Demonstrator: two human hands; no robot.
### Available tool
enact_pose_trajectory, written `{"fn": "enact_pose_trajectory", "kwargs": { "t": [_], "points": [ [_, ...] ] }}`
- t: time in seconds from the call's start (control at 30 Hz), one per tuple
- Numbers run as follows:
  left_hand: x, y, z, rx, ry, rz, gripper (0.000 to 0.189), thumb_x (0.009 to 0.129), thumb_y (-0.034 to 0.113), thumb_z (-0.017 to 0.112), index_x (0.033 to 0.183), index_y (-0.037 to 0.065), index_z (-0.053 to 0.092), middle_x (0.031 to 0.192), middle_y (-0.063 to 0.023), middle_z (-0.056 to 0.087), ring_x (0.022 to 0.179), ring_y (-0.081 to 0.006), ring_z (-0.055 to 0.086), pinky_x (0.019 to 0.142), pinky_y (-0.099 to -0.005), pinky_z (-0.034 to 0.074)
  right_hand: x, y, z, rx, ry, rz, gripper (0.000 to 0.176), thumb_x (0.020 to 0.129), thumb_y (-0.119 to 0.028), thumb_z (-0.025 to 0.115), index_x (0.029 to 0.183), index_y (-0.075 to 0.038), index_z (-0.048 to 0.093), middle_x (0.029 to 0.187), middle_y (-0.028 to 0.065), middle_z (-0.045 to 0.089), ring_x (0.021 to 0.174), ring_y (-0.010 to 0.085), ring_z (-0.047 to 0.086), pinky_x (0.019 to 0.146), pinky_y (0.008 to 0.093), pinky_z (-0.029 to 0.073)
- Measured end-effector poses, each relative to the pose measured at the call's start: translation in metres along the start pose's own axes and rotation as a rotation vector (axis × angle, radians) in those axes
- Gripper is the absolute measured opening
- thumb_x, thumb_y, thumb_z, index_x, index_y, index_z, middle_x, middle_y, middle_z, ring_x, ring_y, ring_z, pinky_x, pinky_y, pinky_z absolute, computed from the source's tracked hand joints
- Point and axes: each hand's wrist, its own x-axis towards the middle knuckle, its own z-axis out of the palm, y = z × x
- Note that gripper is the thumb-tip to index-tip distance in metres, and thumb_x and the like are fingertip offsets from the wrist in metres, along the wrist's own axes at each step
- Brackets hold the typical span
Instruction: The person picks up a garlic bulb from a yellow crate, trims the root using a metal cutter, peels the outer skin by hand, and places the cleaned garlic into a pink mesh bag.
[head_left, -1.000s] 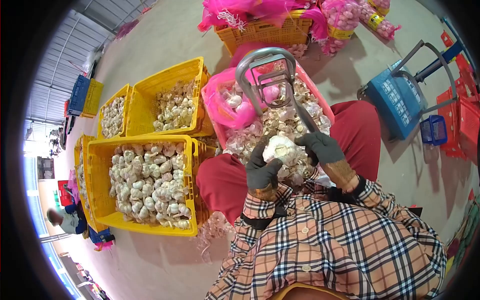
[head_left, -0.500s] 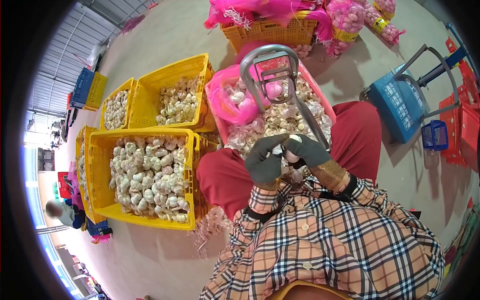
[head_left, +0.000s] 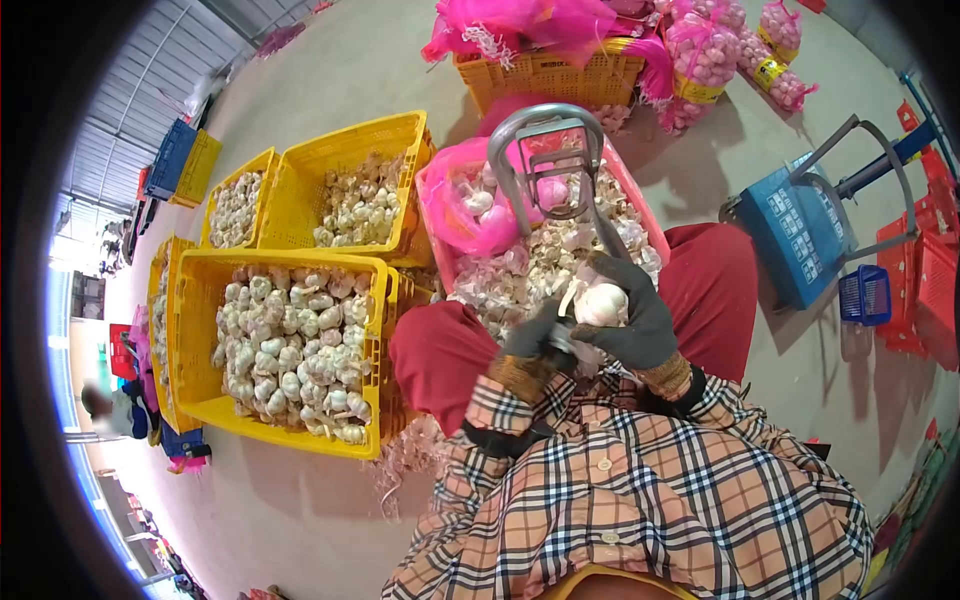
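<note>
My right hand (head_left: 640, 318), in a dark glove with a brown cuff, is closed around a white garlic bulb (head_left: 602, 305). The bulb's pale stem points to the left. My left hand (head_left: 535, 335), gloved the same way, is just left of the bulb and somewhat blurred. Its fingers are curled together beside a pale, smeared scrap; what they grip I cannot make out. Below both hands, between my knees, a pink crate (head_left: 655, 225) holds loose garlic skins and bulbs. A pink mesh bag (head_left: 465, 225) with a few bulbs lies at its left side.
A grey metal frame (head_left: 510, 125) with a curved top rises over the pink crate. On the left stand yellow crates (head_left: 215, 405) of garlic bulbs. Filled pink net bags (head_left: 700, 55) lie at the back. To the right is a blue platform scale (head_left: 790, 235). Another person is far left.
My hands have moved apart slightly. The left has shifted down and left; the right has turned, so the garlic bulb now shows more fully.
</note>
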Motion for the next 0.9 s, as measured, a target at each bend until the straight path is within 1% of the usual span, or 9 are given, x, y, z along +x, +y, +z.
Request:
{"fn": "enact_pose_trajectory", "kwargs": {
  "t": [0.03, 0.1, 0.23, 0.3, 0.5, 0.57, 0.67, 0.77, 0.9],
  "points": [
    [-0.012, -0.012, 0.049, -0.151, 0.078, 0.068, 0.036, 0.090, 0.021, 0.050, 0.120, 0.001, 0.048, 0.109, -0.0115, 0.057, 0.089, -0.0193, 0.060, 0.074, -0.0312, 0.054, -0.002, 0.007, 0.001, 0.006, -0.009, 0.008, 0.070, 0.063, -0.009, 0.081, 0.122, -0.002, 0.046, 0.119, 0.0120, 0.048, 0.108, 0.0180, 0.050, 0.090, 0.0294, 0.042],
    [-0.020, -0.022, 0.042, 0.572, -0.034, 0.479, 0.036, 0.090, 0.019, 0.051, 0.121, 0.002, 0.047, 0.109, -0.0104, 0.057, 0.090, -0.0187, 0.060, 0.073, -0.0300, 0.054, -0.004, 0.027, -0.001, -0.045, -0.144, 0.022, 0.069, 0.063, -0.010, 0.081, 0.123, -0.001, 0.046, 0.121, 0.0123, 0.048, 0.108, 0.0189, 0.050, 0.091, 0.0295, 0.042],
    [-0.019, 0.000, 0.038, -0.064, 0.025, 0.149, 0.036, 0.089, 0.015, 0.052, 0.122, 0.002, 0.046, 0.109, -0.0087, 0.057, 0.092, -0.0183, 0.060, 0.072, -0.0302, 0.053, 0.012, 0.013, -0.017, -0.120, -0.421, 0.108, 0.067, 0.073, -0.015, 0.074, 0.130, -0.001, 0.041, 0.127, 0.0112, 0.045, 0.115, 0.0208, 0.046, 0.097, 0.0315, 0.036],
    [-0.017, 0.001, 0.033, 0.298, 0.143, 0.249, 0.035, 0.089, 0.014, 0.051, 0.122, 0.002, 0.047, 0.108, -0.0072, 0.059, 0.092, -0.0177, 0.060, 0.071, -0.0294, 0.053, 0.016, 0.005, -0.020, -0.060, -0.367, 0.094, 0.065, 0.076, -0.015, 0.071, 0.132, -0.004, 0.040, 0.122, 0.0111, 0.048, 0.112, 0.0211, 0.047, 0.096, 0.0326, 0.036],
    [-0.016, 0.005, 0.026, 0.212, 0.058, 0.135, 0.037, 0.089, 0.013, 0.052, 0.123, -0.001, 0.047, 0.108, -0.0077, 0.059, 0.090, -0.0163, 0.060, 0.071, -0.0266, 0.050, 0.027, 0.014, -0.030, -0.202, -0.537, -0.106, 0.030, 0.070, -0.011, 0.074, 0.099, -0.010, 0.065, 0.098, 0.0060, 0.056, 0.089, 0.0172, 0.055, 0.075, 0.0288, 0.045],
    [-0.022, 0.005, 0.030, 0.752, 0.073, 0.199, 0.039, 0.088, 0.012, 0.053, 0.122, -0.005, 0.046, 0.108, -0.0093, 0.059, 0.088, -0.0158, 0.060, 0.072, -0.0255, 0.049, 0.027, 0.004, -0.025, -0.185, -0.494, -0.151, 0.021, 0.070, -0.008, 0.074, 0.089, -0.008, 0.065, 0.085, 0.0044, 0.058, 0.080, 0.0163, 0.057, 0.071, 0.0280, 0.045],
    [-0.013, -0.005, 0.013, 1.052, 0.081, 0.133, 0.042, 0.085, 0.009, 0.054, 0.123, -0.006, 0.045, 0.111, -0.0109, 0.058, 0.094, -0.0154, 0.057, 0.081, -0.0253, 0.045, 0.026, 0.004, -0.023, -0.097, -0.478, 0.208, 0.012, 0.074, -0.010, 0.070, 0.085, -0.008, 0.065, 0.078, 0.0046, 0.058, 0.075, 0.0170, 0.057, 0.066, 0.0274, 0.045],
    [-0.024, 0.001, 0.028, 0.533, -0.187, 0.093, 0.045, 0.083, 0.005, 0.054, 0.126, -0.005, 0.043, 0.115, -0.0114, 0.056, 0.102, -0.0152, 0.053, 0.090, -0.0264, 0.041, 0.028, 0.001, -0.023, -0.202, -0.281, 0.416, 0.013, 0.081, -0.019, 0.065, 0.083, -0.006, 0.064, 0.076, 0.0058, 0.060, 0.072, 0.0189, 0.058, 0.065, 0.0289, 0.046],
    [-0.034, 0.008, 0.030, 0.647, -0.046, 0.297, 0.050, 0.081, 0.002, 0.054, 0.129, -0.005, 0.039, 0.117, -0.0114, 0.054, 0.106, -0.0158, 0.052, 0.093, -0.0271, 0.039, 0.010, 0.011, -0.034, -0.686, -0.338, 0.148, 0.035, 0.084, -0.034, 0.060, 0.098, -0.003, 0.062, 0.092, 0.0113, 0.063, 0.079, 0.0226, 0.060, 0.069, 0.0327, 0.047]
  ]
}}
